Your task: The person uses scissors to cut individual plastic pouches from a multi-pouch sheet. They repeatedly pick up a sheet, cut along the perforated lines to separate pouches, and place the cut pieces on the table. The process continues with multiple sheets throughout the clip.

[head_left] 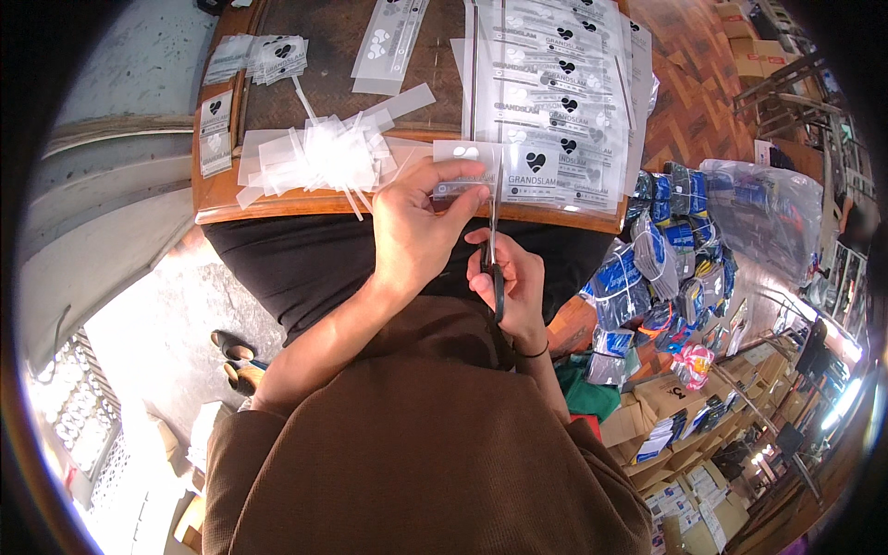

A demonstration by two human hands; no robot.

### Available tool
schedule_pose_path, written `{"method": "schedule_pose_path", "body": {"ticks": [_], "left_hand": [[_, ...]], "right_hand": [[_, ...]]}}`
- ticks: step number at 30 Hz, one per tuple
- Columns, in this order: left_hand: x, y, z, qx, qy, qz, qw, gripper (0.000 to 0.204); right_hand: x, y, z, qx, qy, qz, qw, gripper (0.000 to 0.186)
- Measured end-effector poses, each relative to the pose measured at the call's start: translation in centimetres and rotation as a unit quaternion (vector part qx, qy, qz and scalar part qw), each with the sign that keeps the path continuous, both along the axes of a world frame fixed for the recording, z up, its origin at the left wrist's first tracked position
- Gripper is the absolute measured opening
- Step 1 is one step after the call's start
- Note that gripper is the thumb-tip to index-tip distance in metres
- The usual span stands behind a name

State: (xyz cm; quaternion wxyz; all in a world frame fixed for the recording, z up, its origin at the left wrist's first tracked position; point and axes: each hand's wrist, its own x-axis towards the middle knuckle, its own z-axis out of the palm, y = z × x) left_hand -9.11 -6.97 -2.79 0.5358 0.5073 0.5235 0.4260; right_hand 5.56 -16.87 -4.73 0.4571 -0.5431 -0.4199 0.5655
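My left hand (412, 227) pinches a translucent printed label strip (535, 174) between thumb and fingers near the table's front edge. In my right hand (520, 282) is a pair of black-handled scissors (499, 294). Their blades point away from me and lie across the strip, just right of my left fingertips. Whether the blades are apart is too fine to tell. Beside my left hand spreads a heap of clear trimmed offcuts (326, 155). Beyond the strip lie larger printed label sheets (555, 83), overlapping one another.
Small piles of cut labels (279, 57) sit at the table's far left, with more labels (215, 134) along its left edge. Longer strips (393, 42) lie farther back. Bundled blue-and-grey packs (661, 231) and cardboard boxes (661, 402) stand on the right. Shoes (239, 361) rest at lower left.
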Motion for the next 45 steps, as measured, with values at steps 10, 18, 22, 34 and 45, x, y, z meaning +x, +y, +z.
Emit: {"method": "schedule_pose_path", "body": {"ticks": [10,18,22,34,45], "left_hand": [[0.1,0.0,0.6,0.007,0.01,0.006,1.0,0.021],[-0.1,0.0,0.5,0.007,0.024,0.003,1.0,0.021],[0.0,-0.1,-0.5,0.026,-0.001,0.014,1.0,0.02],[0.0,0.1,-0.8,0.037,0.003,0.018,0.999,0.021],[0.3,0.2,-0.3,0.021,-0.033,0.026,0.999,0.02]], "right_hand": [[-0.2,0.0,-0.1,0.002,0.009,-0.013,1.0,0.046],[-0.3,-0.1,0.2,-0.001,-0.018,-0.019,1.0,0.045],[-0.3,-0.1,0.5,0.003,-0.033,-0.019,0.999,0.045],[-0.4,-0.2,0.6,0.0,-0.046,-0.029,0.999,0.043],[-0.2,-0.4,0.0,0.002,-0.052,-0.031,0.998,0.042]]}}
